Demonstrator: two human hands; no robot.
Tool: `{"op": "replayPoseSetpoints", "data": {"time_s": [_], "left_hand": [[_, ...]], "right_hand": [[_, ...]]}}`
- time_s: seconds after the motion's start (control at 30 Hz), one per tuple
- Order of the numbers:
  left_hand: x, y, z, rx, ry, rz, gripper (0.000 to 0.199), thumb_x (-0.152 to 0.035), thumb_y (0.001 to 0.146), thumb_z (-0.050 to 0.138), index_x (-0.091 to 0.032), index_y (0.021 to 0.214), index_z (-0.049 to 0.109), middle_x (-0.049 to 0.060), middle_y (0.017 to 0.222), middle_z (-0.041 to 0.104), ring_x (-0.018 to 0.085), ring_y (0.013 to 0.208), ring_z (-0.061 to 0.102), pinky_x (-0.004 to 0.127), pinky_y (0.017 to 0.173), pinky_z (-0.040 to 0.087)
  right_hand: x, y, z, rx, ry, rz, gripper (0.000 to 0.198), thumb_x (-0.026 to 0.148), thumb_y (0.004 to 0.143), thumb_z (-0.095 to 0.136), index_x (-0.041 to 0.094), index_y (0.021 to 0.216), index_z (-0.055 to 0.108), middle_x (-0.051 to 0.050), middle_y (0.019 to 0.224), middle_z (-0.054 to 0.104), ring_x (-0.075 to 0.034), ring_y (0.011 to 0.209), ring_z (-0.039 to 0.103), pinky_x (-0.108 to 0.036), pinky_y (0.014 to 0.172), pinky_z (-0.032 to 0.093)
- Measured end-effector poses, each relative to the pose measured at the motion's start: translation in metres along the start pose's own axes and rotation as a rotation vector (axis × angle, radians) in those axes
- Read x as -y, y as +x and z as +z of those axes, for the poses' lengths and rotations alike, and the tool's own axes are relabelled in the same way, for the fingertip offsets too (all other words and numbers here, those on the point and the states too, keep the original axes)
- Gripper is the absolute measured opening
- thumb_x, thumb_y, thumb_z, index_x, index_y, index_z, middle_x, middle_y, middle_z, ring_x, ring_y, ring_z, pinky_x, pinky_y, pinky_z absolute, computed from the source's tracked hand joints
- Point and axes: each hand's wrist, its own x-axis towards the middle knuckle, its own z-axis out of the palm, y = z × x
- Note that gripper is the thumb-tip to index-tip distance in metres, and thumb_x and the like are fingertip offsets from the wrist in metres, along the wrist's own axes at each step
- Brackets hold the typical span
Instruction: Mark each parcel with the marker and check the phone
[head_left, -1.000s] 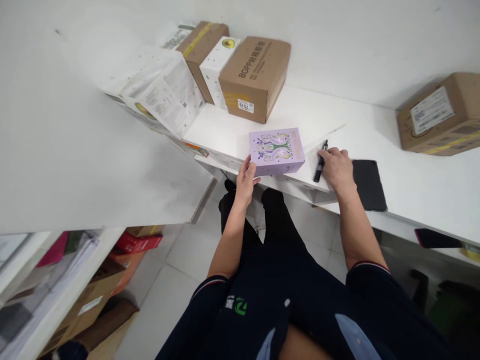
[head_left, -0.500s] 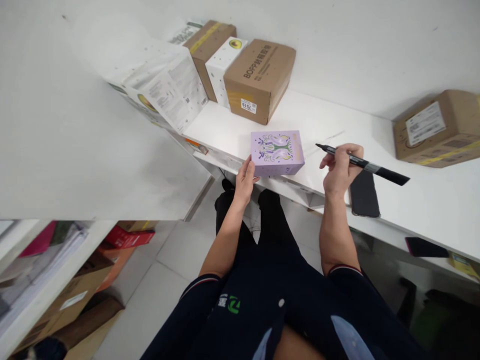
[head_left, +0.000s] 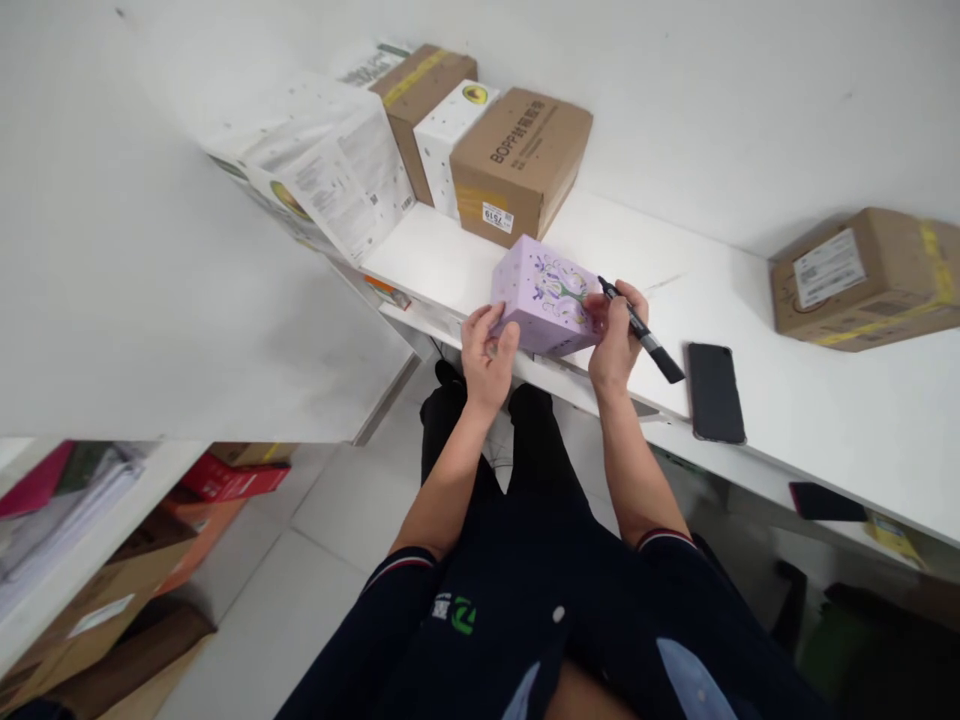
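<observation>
A lavender box (head_left: 551, 295) with a printed floral pattern sits at a slant at the desk's front edge, between my two hands. My left hand (head_left: 489, 360) has its curled fingers and thumb at the box's left end, steadying it. At the other end, my right hand (head_left: 616, 340) grips a black marker (head_left: 649, 340), its dark tip pointing up and left near the box's top edge. The fingertips of that hand also touch the box's right side, and some are hidden behind it.
A black phone (head_left: 716, 392) lies on the white desk (head_left: 825, 420) to the right. A labelled carton (head_left: 862, 280) stands beyond it. Behind the box are a brown carton (head_left: 517, 165) and a white avocado-print box (head_left: 450, 145). A grey-white panel (head_left: 225, 330) borders the left.
My right hand has moved left with the marker and now reaches the lavender box. The box has turned, exposing its left end, and my left hand has shifted around that end.
</observation>
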Motion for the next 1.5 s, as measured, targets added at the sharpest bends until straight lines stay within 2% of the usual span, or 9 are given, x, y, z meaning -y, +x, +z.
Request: {"op": "replayPoseSetpoints", "data": {"time_s": [0.13,0.27,0.33,0.53,0.7,0.87,1.1,1.33,1.5], "left_hand": [[-0.022,0.006,0.003,0.060,0.199,0.268,0.042,-0.058,0.091,0.060,-0.024,0.112,0.071,0.010,0.129,0.058,0.023,0.122,0.059,0.039,0.103,0.052],[-0.025,0.005,0.016,0.179,0.286,0.387,0.040,-0.053,0.097,0.051,-0.023,0.114,0.070,0.011,0.132,0.060,0.024,0.126,0.058,0.044,0.109,0.048],[-0.021,0.003,0.023,0.231,0.291,0.425,0.039,-0.050,0.098,0.049,-0.024,0.118,0.069,0.011,0.136,0.060,0.024,0.130,0.057,0.044,0.111,0.047],[-0.010,-0.001,0.030,0.265,0.327,0.460,0.040,-0.047,0.100,0.044,-0.023,0.126,0.065,0.012,0.142,0.057,0.026,0.136,0.053,0.045,0.112,0.045],[-0.007,-0.003,0.030,0.232,0.400,0.521,0.038,-0.042,0.101,0.045,-0.025,0.130,0.062,0.011,0.144,0.056,0.025,0.136,0.052,0.042,0.110,0.047],[-0.008,-0.001,0.031,0.266,0.426,0.520,0.036,-0.038,0.101,0.044,-0.023,0.129,0.061,0.012,0.143,0.056,0.026,0.134,0.054,0.045,0.114,0.043],[-0.010,-0.001,0.033,0.194,0.487,0.573,0.036,-0.031,0.099,0.049,-0.021,0.132,0.058,0.011,0.140,0.059,0.025,0.127,0.058,0.043,0.112,0.046],[-0.010,-0.002,0.034,0.200,0.496,0.540,0.035,-0.034,0.098,0.050,-0.022,0.131,0.058,0.011,0.139,0.059,0.026,0.124,0.059,0.042,0.110,0.046],[-0.011,-0.002,0.033,0.152,0.603,0.662,0.035,-0.025,0.098,0.046,-0.018,0.131,0.056,0.013,0.137,0.061,0.024,0.120,0.061,0.039,0.105,0.050]], "right_hand": [[-0.015,-0.009,0.007,-0.021,0.076,0.076,0.058,0.057,0.100,0.013,0.030,0.149,0.027,-0.011,0.120,0.063,-0.021,0.108,0.069,-0.044,0.092,0.054],[-0.018,-0.012,0.007,-0.044,0.188,0.212,0.052,0.058,0.098,0.023,0.031,0.142,0.033,-0.010,0.123,0.064,-0.022,0.116,0.066,-0.043,0.092,0.054],[-0.014,-0.009,0.001,-0.080,0.205,0.225,0.051,0.058,0.098,0.024,0.030,0.140,0.035,-0.011,0.122,0.064,-0.023,0.115,0.067,-0.044,0.091,0.054],[0.019,0.014,-0.023,-0.174,0.078,-0.062,0.058,0.058,0.100,0.016,0.028,0.145,0.035,-0.010,0.103,0.069,-0.024,0.098,0.071,-0.048,0.087,0.056],[0.053,0.025,-0.021,-0.004,0.018,-0.194,0.055,0.062,0.099,0.029,0.027,0.133,0.053,-0.005,0.085,0.068,-0.021,0.079,0.071,-0.039,0.071,0.059],[0.062,0.033,-0.007,0.131,-0.044,-0.217,0.049,0.066,0.094,0.044,0.025,0.110,0.064,-0.003,0.078,0.065,-0.019,0.071,0.068,-0.035,0.062,0.057],[0.068,0.025,0.000,0.078,-0.158,-0.217,0.043,0.064,0.092,0.048,0.024,0.092,0.064,-0.001,0.071,0.064,-0.017,0.066,0.065,-0.035,0.064,0.058],[0.074,0.022,0.002,0.073,-0.189,-0.217,0.038,0.058,0.091,0.054,0.022,0.087,0.066,-0.002,0.071,0.065,-0.016,0.062,0.063,-0.033,0.066,0.057],[0.073,0.024,0.002,0.098,-0.210,-0.262,0.032,0.050,0.091,0.056,0.020,0.084,0.066,0.000,0.070,0.065,-0.013,0.060,0.060,-0.029,0.063,0.052]]}}
